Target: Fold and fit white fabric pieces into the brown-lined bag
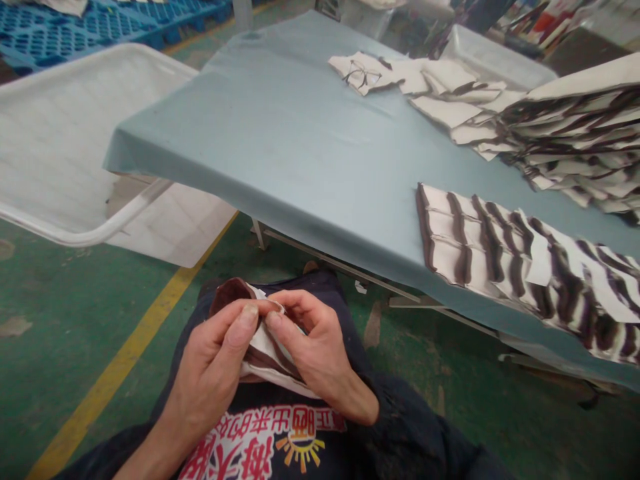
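A cream and brown fabric piece [273, 357] lies over my lap, bunched between my two hands. Thumb and fingers of my left hand [220, 343] pinch its upper edge. Close beside it, my right hand [313, 340] pinches the same edge, fingertips almost touching the left ones. The brown side of the cloth shows at the upper left, next to a small white tag-like bit. My palms hide part of the piece.
A table with a blue-grey cover [280, 127] stands ahead. On it lie rows of folded cream and brown pieces [480, 247], a larger heap [575, 127] and eyeglasses [363, 77]. A white tub [100, 233] stands at left, near a blue pallet [115, 30].
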The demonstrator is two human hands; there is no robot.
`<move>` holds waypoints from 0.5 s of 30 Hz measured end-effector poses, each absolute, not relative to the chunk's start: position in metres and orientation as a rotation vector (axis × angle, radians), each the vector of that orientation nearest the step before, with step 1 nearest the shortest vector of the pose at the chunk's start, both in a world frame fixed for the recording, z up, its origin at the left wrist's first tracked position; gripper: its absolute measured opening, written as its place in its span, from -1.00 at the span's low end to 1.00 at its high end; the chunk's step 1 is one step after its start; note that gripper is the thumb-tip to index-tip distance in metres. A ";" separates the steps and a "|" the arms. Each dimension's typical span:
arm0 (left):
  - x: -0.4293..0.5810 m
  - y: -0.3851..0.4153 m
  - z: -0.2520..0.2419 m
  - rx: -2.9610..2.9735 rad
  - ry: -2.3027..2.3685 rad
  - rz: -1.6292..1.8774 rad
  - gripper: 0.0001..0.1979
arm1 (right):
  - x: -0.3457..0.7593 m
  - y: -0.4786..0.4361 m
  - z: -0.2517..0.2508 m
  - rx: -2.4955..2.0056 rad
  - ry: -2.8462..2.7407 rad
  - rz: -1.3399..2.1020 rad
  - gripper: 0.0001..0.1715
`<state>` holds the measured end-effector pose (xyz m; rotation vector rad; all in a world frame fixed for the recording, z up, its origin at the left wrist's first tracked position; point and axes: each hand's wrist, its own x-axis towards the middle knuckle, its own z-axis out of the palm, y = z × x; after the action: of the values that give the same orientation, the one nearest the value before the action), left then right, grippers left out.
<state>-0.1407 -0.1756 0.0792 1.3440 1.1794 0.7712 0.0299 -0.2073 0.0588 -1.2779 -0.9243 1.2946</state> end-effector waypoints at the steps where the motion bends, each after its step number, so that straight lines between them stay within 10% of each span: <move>1: -0.139 -0.175 0.081 1.378 1.177 0.782 -0.49 | 0.030 -0.207 0.058 -1.265 -0.862 1.338 -0.70; 15: -0.135 -0.185 0.080 1.506 1.334 0.736 -0.62 | 0.032 -0.193 0.052 -1.195 -0.444 1.472 -0.55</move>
<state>-0.1353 -0.1847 0.0796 1.5059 1.3340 0.7363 0.0321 -0.1928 0.0519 -1.1953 -0.4440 1.4715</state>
